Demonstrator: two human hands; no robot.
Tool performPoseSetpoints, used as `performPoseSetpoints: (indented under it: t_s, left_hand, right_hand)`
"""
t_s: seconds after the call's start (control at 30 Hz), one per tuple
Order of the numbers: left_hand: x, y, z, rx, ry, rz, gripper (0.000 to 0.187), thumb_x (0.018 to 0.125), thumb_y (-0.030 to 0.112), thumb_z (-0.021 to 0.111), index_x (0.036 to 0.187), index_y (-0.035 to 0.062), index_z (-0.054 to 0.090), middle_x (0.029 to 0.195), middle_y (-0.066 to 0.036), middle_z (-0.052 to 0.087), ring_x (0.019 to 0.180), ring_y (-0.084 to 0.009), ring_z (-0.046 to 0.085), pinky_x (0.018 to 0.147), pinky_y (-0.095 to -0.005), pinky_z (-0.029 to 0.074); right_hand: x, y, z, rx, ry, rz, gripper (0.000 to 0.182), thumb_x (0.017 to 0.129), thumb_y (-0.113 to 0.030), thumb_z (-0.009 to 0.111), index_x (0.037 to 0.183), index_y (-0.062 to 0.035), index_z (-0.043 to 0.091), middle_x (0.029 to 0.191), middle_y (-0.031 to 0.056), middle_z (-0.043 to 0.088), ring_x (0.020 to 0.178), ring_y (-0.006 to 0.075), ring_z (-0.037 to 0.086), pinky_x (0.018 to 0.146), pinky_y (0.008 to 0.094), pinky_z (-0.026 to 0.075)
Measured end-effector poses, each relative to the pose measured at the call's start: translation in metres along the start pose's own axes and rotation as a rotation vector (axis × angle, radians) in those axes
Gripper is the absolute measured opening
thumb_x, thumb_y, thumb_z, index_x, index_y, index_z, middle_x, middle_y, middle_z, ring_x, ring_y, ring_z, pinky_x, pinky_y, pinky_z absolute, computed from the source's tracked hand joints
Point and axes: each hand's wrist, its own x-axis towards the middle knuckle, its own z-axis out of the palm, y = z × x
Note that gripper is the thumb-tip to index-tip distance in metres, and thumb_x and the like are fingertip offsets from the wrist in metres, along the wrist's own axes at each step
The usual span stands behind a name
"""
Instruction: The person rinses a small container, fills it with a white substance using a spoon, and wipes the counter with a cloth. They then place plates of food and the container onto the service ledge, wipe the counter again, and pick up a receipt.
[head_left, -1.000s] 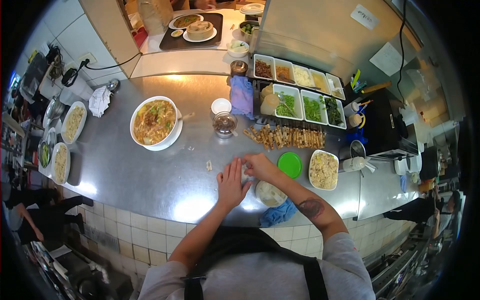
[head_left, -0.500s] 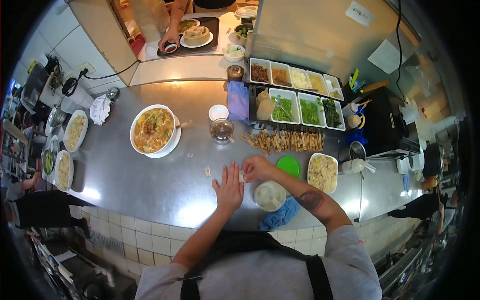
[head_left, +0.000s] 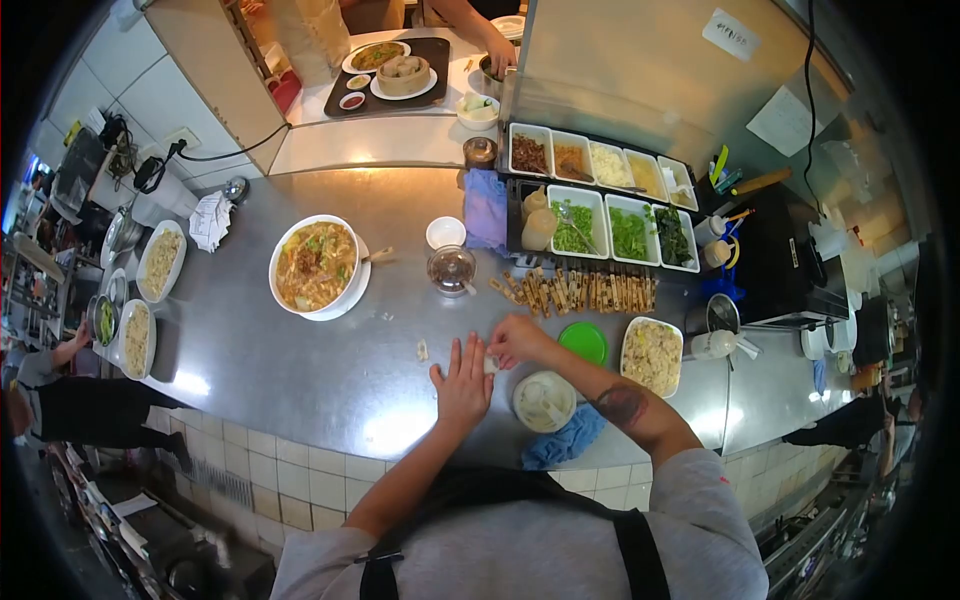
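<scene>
My left hand lies flat on the steel counter, fingers spread and pointing away from me. My right hand is curled just right of it, fingers pinching a small pale piece of dough between the two hands. A white round container sits right beside my right forearm, on a blue cloth. A green lid and a white dish of minced filling stand to the right.
A big bowl of noodle soup stands at the left, a small jar and a row of wooden clips beyond my hands. Trays of toppings line the back. Another person's hand reaches near a far tray. Plates sit far left.
My hands have stayed almost in place over the dough piece. At the far pass, the other person's hand left the dark tray's left side and now reaches in at its right.
</scene>
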Motion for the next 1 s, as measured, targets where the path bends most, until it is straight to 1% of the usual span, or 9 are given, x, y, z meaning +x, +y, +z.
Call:
performPoseSetpoints:
  t_s: [0.17,0.27,0.37,0.47,0.67,0.77,0.87,0.93,1.0]
  left_hand:
    - [-0.003,0.001,0.001,-0.006,-0.024,-0.009,0.062,0.085,0.026,0.052,0.140,0.0035,0.034,0.148,-0.011,0.032,0.134,-0.0296,0.033,0.088,-0.0533,0.027]
    - [-0.001,0.001,0.001,-0.003,-0.022,-0.022,0.062,0.086,0.026,0.052,0.141,0.0039,0.033,0.148,-0.011,0.032,0.135,-0.0298,0.032,0.087,-0.0544,0.027]
    - [-0.001,0.005,0.001,0.022,0.016,-0.018,0.062,0.086,0.026,0.051,0.142,0.0042,0.032,0.149,-0.011,0.031,0.136,-0.0296,0.030,0.087,-0.0552,0.027]
    - [0.002,0.009,-0.001,0.027,0.005,-0.023,0.063,0.088,0.029,0.050,0.143,0.0052,0.030,0.150,-0.010,0.029,0.137,-0.0290,0.028,0.089,-0.0568,0.027]
    - [0.005,0.003,-0.003,0.028,-0.063,0.012,0.063,0.089,0.032,0.050,0.143,0.0056,0.030,0.153,-0.009,0.022,0.139,-0.0280,0.022,0.092,-0.0577,0.025]
    - [0.012,0.003,-0.032,-0.151,0.011,0.022,0.066,0.088,0.036,0.050,0.143,0.0046,0.030,0.152,-0.017,0.018,0.138,-0.0352,0.019,0.094,-0.0583,0.021]
    - [0.018,-0.008,-0.091,-0.382,0.332,0.123,0.069,0.087,0.042,0.049,0.143,0.0070,0.030,0.150,-0.024,0.019,0.134,-0.0412,0.024,0.095,-0.0632,0.020]
    - [0.023,-0.038,-0.121,-0.335,0.491,0.146,0.068,0.087,0.043,0.046,0.141,0.0041,0.031,0.146,-0.027,0.023,0.132,-0.0424,0.023,0.100,-0.0586,0.020]
    - [0.032,-0.080,-0.147,-0.328,0.643,0.107,0.067,0.088,0.042,0.045,0.140,0.0015,0.032,0.144,-0.026,0.026,0.133,-0.0412,0.021,0.102,-0.0551,0.020]
  right_hand:
    - [0.001,0.000,0.009,-0.156,0.078,-0.048,0.011,0.082,-0.006,0.065,0.079,0.0041,0.067,0.064,0.0125,0.066,0.056,0.0160,0.067,0.052,0.0284,0.056]
    - [0.003,0.002,0.014,-0.576,0.176,-0.324,0.013,0.079,-0.010,0.064,0.076,0.0016,0.067,0.063,0.0170,0.064,0.054,0.0244,0.065,0.056,0.0355,0.054]
    - [0.005,0.010,0.015,-0.728,0.294,-0.534,0.018,0.075,-0.015,0.064,0.067,0.0014,0.065,0.068,0.0233,0.062,0.060,0.0387,0.061,0.063,0.0445,0.052]
    - [-0.002,0.007,0.012,-0.754,0.325,-0.522,0.016,0.075,-0.014,0.063,0.069,0.0008,0.066,0.068,0.0239,0.061,0.067,0.0408,0.061,0.063,0.0467,0.050]
    - [0.003,0.012,0.011,-0.780,0.329,-0.516,0.016,0.075,-0.014,0.059,0.071,0.0004,0.065,0.068,0.0232,0.061,0.063,0.0412,0.060,0.062,0.0461,0.050]
    - [-0.008,-0.007,0.005,-0.779,0.330,-0.437,0.016,0.077,-0.012,0.058,0.072,0.0002,0.066,0.067,0.0202,0.063,0.060,0.0344,0.064,0.060,0.0417,0.052]
    - [-0.029,-0.079,-0.003,-0.525,0.243,-0.292,0.014,0.076,-0.011,0.060,0.073,0.0008,0.067,0.060,0.0156,0.064,0.055,0.0256,0.066,0.057,0.0368,0.053]
    - [-0.012,-0.133,-0.017,-0.529,0.285,-0.377,0.013,0.076,-0.010,0.059,0.072,-0.0001,0.067,0.059,0.0108,0.064,0.052,0.0173,0.065,0.054,0.0319,0.053]
    - [0.023,-0.189,-0.028,-0.397,0.366,-0.513,0.012,0.075,-0.008,0.059,0.070,-0.0008,0.067,0.057,0.0103,0.064,0.051,0.0172,0.064,0.051,0.0313,0.052]
